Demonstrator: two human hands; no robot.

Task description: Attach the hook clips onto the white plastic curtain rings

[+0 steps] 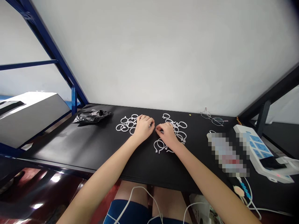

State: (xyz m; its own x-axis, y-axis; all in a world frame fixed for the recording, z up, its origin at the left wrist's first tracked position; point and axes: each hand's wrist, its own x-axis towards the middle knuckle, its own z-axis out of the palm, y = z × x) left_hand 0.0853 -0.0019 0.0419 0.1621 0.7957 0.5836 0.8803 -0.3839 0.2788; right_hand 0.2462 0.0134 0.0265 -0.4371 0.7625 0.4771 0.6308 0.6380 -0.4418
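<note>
Several white plastic rings lie on a black table (93,146) in two loose groups: a left pile (126,123) and a right pile (179,132). My left hand (143,127) rests between the piles with its fingers curled, fingertips at the middle. My right hand (167,132) lies just to its right, fingers pinched toward the left hand. The fingertips of both hands nearly meet. What they pinch is too small to make out. More rings (160,145) lie just under my right wrist.
A crumpled black plastic bag (92,116) sits at the back left. Eyeglasses (213,118) lie at the back right. A white and blue power strip (259,149) and cables sit at the right edge. A white wall stands behind the table; blue frame posts at left.
</note>
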